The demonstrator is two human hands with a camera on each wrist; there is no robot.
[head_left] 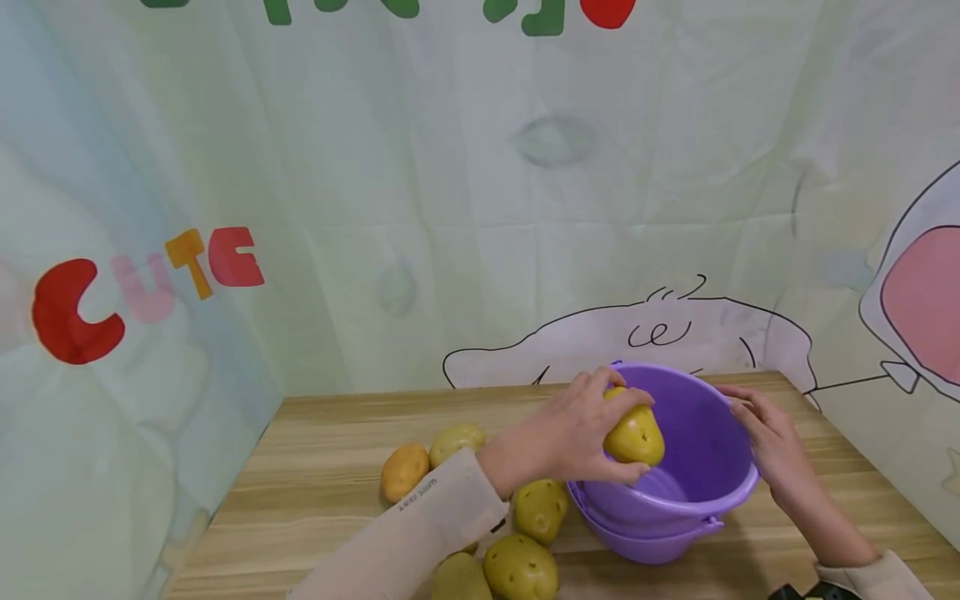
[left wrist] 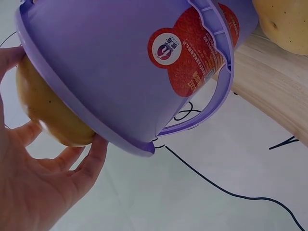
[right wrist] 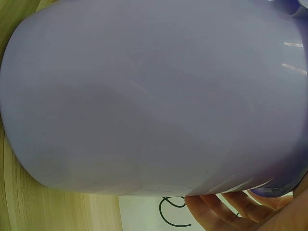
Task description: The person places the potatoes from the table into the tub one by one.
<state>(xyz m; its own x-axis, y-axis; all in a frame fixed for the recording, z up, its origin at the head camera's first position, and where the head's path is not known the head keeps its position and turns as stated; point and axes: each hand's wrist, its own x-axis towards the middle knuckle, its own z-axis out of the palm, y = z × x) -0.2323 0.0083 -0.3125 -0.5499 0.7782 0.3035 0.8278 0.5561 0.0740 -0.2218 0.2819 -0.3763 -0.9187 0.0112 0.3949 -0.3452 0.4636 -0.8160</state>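
Note:
My left hand (head_left: pixel 577 429) grips a yellow potato (head_left: pixel 637 437) at the left side of a purple bucket's mouth. In the left wrist view the fingers and thumb spread around that potato (left wrist: pixel 53 110), right beside the rim. The bucket (head_left: pixel 693 425) stands on the table with its mouth facing up and towards me. At the bucket's right side, my right hand (head_left: pixel 776 446) rests its fingers against the rim and outer wall. The right wrist view shows those fingers (right wrist: pixel 211 211) laid along the bucket's wall (right wrist: pixel 144 96); the thumb is hard to make out.
Several more potatoes (head_left: pixel 521 567) lie on the wooden table (head_left: pixel 330 433), left of the bucket and partly behind my left forearm. An orange-yellow one (head_left: pixel 405 472) is farthest left. The bucket's handle (left wrist: pixel 216 101) hangs down. A printed cloth backdrop (head_left: pixel 420 208) borders the table.

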